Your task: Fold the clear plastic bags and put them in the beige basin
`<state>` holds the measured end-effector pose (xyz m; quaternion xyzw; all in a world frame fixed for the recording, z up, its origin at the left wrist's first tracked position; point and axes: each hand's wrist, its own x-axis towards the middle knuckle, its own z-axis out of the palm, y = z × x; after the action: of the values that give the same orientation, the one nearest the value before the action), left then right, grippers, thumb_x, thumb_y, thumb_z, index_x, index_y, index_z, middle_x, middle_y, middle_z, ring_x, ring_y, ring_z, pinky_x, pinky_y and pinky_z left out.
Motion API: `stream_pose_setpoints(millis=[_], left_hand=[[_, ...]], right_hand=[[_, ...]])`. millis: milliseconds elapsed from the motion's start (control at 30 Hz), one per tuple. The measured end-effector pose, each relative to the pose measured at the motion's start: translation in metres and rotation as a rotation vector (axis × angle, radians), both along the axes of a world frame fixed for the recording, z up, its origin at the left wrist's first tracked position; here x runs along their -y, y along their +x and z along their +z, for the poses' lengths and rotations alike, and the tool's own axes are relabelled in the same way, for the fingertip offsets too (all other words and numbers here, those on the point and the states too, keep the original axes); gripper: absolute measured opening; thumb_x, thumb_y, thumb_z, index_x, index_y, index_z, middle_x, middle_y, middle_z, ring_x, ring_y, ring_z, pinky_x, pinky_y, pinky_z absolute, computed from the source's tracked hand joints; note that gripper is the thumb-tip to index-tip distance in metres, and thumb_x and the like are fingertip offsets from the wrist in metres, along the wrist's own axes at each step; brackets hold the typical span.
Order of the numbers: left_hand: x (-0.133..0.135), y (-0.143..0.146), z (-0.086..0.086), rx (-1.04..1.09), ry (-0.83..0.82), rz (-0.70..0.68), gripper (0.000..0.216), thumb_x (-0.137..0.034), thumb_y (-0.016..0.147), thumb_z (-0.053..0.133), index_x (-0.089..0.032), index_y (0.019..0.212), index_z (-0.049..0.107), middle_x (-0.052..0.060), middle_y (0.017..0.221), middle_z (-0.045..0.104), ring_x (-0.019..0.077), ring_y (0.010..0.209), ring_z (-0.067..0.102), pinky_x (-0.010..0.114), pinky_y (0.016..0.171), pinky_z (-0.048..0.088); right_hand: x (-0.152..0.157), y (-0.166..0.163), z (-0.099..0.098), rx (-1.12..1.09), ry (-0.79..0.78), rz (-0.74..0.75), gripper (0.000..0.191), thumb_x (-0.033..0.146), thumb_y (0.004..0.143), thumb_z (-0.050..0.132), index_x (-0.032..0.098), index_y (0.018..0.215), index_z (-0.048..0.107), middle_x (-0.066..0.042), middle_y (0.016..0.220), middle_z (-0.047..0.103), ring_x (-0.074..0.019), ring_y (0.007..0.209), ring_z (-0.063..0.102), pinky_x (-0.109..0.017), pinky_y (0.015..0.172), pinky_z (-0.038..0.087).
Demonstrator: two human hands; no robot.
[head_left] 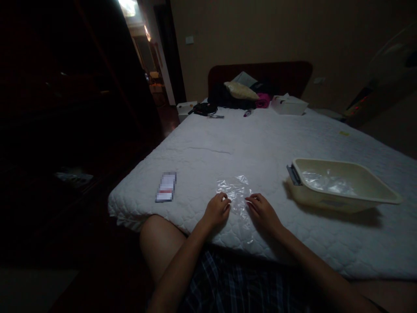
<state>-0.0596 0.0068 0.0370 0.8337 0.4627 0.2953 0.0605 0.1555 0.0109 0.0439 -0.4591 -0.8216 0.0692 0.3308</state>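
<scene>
A clear, shiny plastic bag (239,191) lies on the white quilted bed in front of me, its surface creased. With fingers curled in a pinch, my left hand (217,210) grips the bag's left edge. On the opposite side my right hand (263,213) pinches the bag's right edge between thumb and fingers. The lower part of the bag trails toward the edge of the bed near my lap.
To the right stands a cream plastic bin (345,204) with more clear plastic inside and a grey handle. A phone (166,187) lies at left. Farther back are a white box (289,105), a black bag (205,108) and a pillow (241,91) by the headboard.
</scene>
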Motion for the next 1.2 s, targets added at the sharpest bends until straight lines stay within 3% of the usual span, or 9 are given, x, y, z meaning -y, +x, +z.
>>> stream_pose_setpoints(millis=[233,300,400,633,867,1000,1200], left_hand=[[0.009,0.007,-0.004,-0.145,0.100,-0.162,0.023,-0.016,0.077,0.049,-0.016,0.098,0.056,0.011,0.104,0.056,0.0222,0.093,0.050,0.037,0.079,0.043],[0.010,0.011,-0.005,-0.168,0.084,-0.181,0.022,-0.018,0.077,0.049,-0.017,0.098,0.056,0.011,0.101,0.057,0.0225,0.092,0.051,0.037,0.079,0.043],[0.008,0.012,-0.006,-0.088,0.069,-0.153,0.024,-0.019,0.079,0.048,-0.017,0.102,0.056,0.010,0.097,0.058,0.0216,0.091,0.051,0.037,0.079,0.043],[0.003,0.010,-0.011,0.094,0.065,-0.103,0.027,-0.021,0.084,0.046,-0.017,0.109,0.054,0.008,0.096,0.059,0.0199,0.091,0.051,0.036,0.080,0.043],[0.004,0.010,-0.010,0.207,0.027,-0.051,0.029,-0.020,0.084,0.044,-0.017,0.111,0.053,0.009,0.098,0.057,0.0185,0.093,0.052,0.035,0.083,0.044],[0.003,0.004,-0.002,0.226,0.031,0.044,0.030,-0.022,0.078,0.051,-0.017,0.108,0.055,0.009,0.102,0.057,0.0212,0.097,0.051,0.038,0.086,0.042],[-0.003,-0.007,0.003,0.253,-0.083,0.102,0.032,-0.013,0.070,0.053,-0.019,0.101,0.059,0.005,0.090,0.062,0.0200,0.090,0.052,0.037,0.084,0.042]], right_hand=[[0.029,0.026,-0.005,0.256,0.300,0.244,0.027,0.012,0.081,0.046,0.019,0.103,0.060,-0.010,0.092,0.062,-0.0195,0.079,0.056,-0.034,0.068,0.047],[0.038,0.026,-0.005,0.294,0.319,0.321,0.027,0.012,0.081,0.046,0.019,0.102,0.060,-0.010,0.091,0.063,-0.0192,0.078,0.057,-0.034,0.068,0.047],[0.044,0.022,-0.005,0.262,0.233,0.322,0.032,0.015,0.079,0.047,0.017,0.109,0.056,-0.013,0.099,0.062,-0.0213,0.086,0.057,-0.036,0.073,0.047],[0.027,0.007,-0.005,0.068,-0.027,-0.036,0.035,0.031,0.083,0.050,0.015,0.114,0.051,-0.013,0.101,0.062,-0.0249,0.091,0.057,-0.041,0.079,0.046],[0.003,-0.009,0.001,-0.178,-0.326,0.078,0.032,0.023,0.081,0.045,0.018,0.113,0.050,-0.004,0.082,0.063,-0.0173,0.074,0.059,-0.032,0.072,0.048],[-0.009,-0.017,0.008,-0.282,-0.299,0.083,0.030,0.023,0.081,0.043,0.018,0.109,0.051,-0.004,0.083,0.061,-0.0164,0.072,0.059,-0.031,0.068,0.049],[-0.022,-0.024,0.021,-0.198,-0.130,0.137,0.024,0.015,0.077,0.045,0.019,0.097,0.058,-0.005,0.084,0.059,-0.0178,0.079,0.057,-0.035,0.075,0.047]])
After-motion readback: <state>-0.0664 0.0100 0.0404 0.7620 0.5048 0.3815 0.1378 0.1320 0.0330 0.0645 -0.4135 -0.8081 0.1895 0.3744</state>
